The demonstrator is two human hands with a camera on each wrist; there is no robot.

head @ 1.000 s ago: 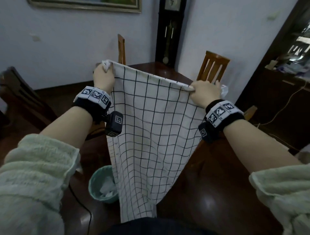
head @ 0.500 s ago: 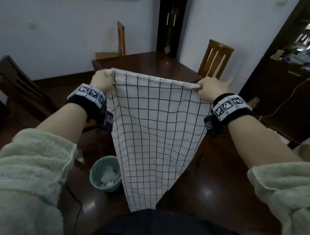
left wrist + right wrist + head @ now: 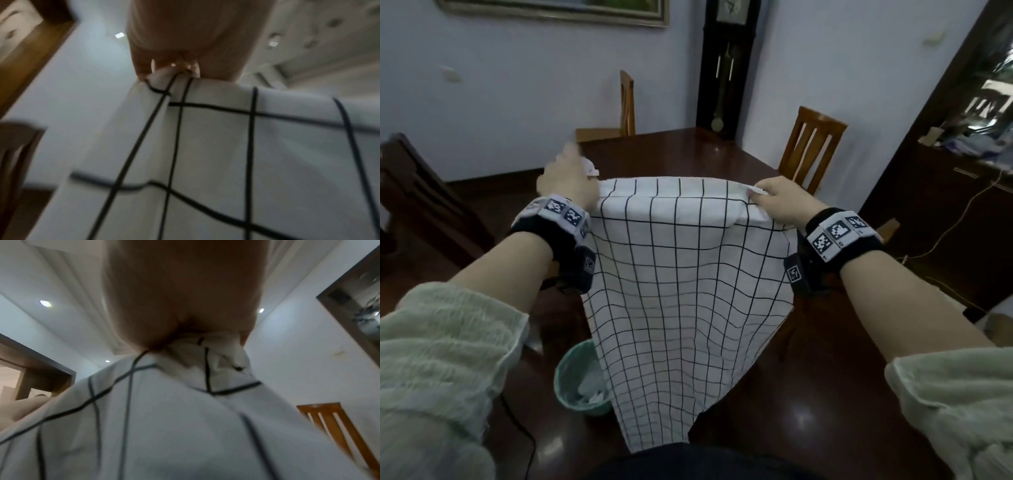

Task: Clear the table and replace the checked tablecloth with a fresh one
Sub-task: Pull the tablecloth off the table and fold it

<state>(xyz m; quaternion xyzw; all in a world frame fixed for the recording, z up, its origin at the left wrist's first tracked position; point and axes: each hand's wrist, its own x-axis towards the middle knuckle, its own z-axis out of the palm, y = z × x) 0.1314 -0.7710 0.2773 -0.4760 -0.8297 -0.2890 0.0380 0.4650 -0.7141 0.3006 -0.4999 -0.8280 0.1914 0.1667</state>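
A white checked tablecloth [image 3: 681,291] with black grid lines hangs in front of me above the dark wooden table [image 3: 808,394]. My left hand [image 3: 570,181] grips its top left corner, and my right hand [image 3: 779,200] grips the top right corner. The top edge is folded over away from me. In the left wrist view my curled fingers [image 3: 170,66] pinch the bunched checked tablecloth [image 3: 226,154]. The right wrist view shows the checked tablecloth [image 3: 185,426] gathered in my right hand [image 3: 185,305]. The lower end of the cloth narrows towards my body.
A teal bin [image 3: 582,387] with crumpled white paper sits on the table near the left front. Wooden chairs [image 3: 811,147] stand at the far side and a dark chair [image 3: 417,202] on the left. A dark sideboard [image 3: 945,219] and a cable are on the right.
Both hands have lowered and moved forward with the cloth. The top edge now folds over away from me, and the hanging part has shortened.
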